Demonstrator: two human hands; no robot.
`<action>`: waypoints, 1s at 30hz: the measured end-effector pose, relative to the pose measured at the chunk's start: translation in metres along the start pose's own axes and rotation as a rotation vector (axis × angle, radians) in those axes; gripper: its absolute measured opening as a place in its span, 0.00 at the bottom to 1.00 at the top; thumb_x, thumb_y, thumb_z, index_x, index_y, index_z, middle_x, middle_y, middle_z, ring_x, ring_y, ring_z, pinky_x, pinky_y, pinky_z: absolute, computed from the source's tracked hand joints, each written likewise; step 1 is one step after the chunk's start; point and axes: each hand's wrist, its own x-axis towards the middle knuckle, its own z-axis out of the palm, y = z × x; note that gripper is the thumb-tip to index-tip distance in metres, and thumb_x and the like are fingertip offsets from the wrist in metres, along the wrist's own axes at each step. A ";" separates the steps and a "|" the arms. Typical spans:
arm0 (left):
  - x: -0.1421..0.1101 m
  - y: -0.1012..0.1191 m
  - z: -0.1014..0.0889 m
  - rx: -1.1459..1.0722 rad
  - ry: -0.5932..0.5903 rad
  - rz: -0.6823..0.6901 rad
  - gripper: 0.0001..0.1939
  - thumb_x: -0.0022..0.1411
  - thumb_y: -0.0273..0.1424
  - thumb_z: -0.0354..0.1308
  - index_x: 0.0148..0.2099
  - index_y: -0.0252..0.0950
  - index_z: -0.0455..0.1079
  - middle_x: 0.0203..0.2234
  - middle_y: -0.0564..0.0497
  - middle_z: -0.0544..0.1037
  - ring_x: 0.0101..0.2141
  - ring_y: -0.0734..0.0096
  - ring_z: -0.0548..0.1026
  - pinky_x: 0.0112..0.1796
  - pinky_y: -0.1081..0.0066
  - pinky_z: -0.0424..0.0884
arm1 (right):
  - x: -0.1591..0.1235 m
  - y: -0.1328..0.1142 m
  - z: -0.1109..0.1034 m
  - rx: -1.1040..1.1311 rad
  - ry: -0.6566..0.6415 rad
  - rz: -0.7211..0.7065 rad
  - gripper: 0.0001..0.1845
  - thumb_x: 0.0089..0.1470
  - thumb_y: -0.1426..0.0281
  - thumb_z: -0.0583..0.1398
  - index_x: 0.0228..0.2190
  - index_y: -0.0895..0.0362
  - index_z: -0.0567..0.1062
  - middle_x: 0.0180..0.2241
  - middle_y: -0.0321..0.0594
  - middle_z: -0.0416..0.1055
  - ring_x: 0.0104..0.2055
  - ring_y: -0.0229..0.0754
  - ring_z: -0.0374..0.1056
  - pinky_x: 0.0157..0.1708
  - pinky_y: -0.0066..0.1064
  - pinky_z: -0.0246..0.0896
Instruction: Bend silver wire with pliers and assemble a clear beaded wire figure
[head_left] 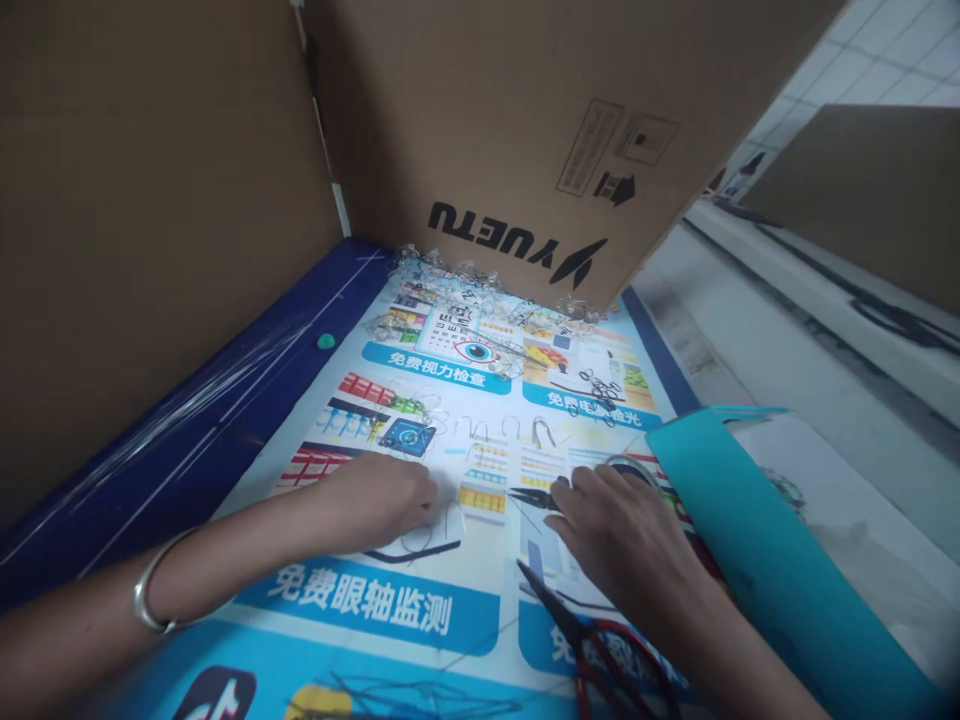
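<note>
My right hand (pixel 611 520) is closed around a pair of dark needle-nose pliers (pixel 534 496); their thin jaws point left, over the printed sheet (pixel 442 480). To the left, my left hand (pixel 394 500) is closed low over the same sheet with its fingers curled under. What it may pinch is hidden. Thin bent wire pieces (pixel 541 432) lie just beyond the hands, some shaped like small curves. Scissors with red handles (pixel 592 640) rest below my right hand, blades toward the upper left. Loose straight wires (pixel 405 695) are spread along the near edge.
Tall cardboard panels (pixel 480 120) stand at the left and back. Clear looped pieces (pixel 457 275) are heaped along the back panel, with dark rings (pixel 596 390) at the right. A turquoise box (pixel 765 560) holding whitish material stands right of my right arm.
</note>
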 end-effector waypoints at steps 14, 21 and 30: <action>0.015 0.013 0.021 -0.067 0.170 -0.046 0.09 0.63 0.35 0.47 0.36 0.37 0.66 0.34 0.49 0.75 0.33 0.62 0.74 0.30 0.69 0.66 | -0.019 -0.002 -0.001 -0.123 -0.099 0.035 0.09 0.51 0.79 0.56 0.27 0.55 0.73 0.27 0.39 0.68 0.30 0.45 0.65 0.26 0.33 0.47; 0.016 0.019 0.026 0.031 0.204 0.012 0.10 0.63 0.28 0.44 0.36 0.35 0.67 0.32 0.48 0.74 0.31 0.63 0.74 0.27 0.69 0.65 | -0.020 0.004 -0.012 -0.098 -0.176 0.074 0.06 0.49 0.77 0.59 0.26 0.55 0.74 0.26 0.42 0.69 0.31 0.47 0.66 0.27 0.33 0.50; 0.014 0.024 0.028 0.171 0.193 0.052 0.09 0.57 0.20 0.45 0.39 0.32 0.64 0.30 0.44 0.72 0.29 0.62 0.73 0.26 0.69 0.65 | -0.008 -0.013 0.007 -0.135 0.003 0.012 0.08 0.55 0.74 0.54 0.28 0.58 0.72 0.28 0.43 0.67 0.32 0.44 0.64 0.27 0.33 0.49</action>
